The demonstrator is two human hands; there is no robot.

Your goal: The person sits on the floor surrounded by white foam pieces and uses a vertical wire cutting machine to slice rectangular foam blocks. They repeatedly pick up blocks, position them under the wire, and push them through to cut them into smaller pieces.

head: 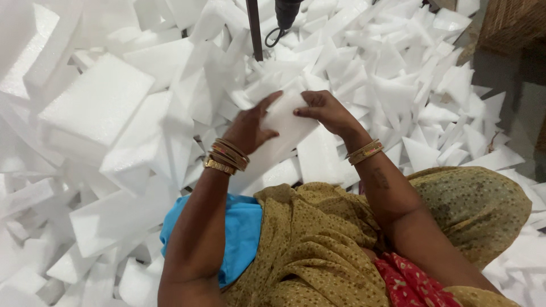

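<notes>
A flat white foam piece (287, 122) is held up in front of me by both hands. My left hand (250, 128) grips its left edge, with gold bangles on the wrist. On the piece's upper right corner my right hand (327, 111) pinches with fingers and thumb, bangles on that wrist too. Below the hands lies my lap in an olive patterned cloth (318, 239) with a blue cloth (242, 233) at the left.
White foam blocks (96, 105) are stacked at the left. Several triangular foam offcuts (421, 96) cover the ground at the right and far side. A dark upright rod (254, 28) and a black tool with a cord (284, 17) stand at the top centre.
</notes>
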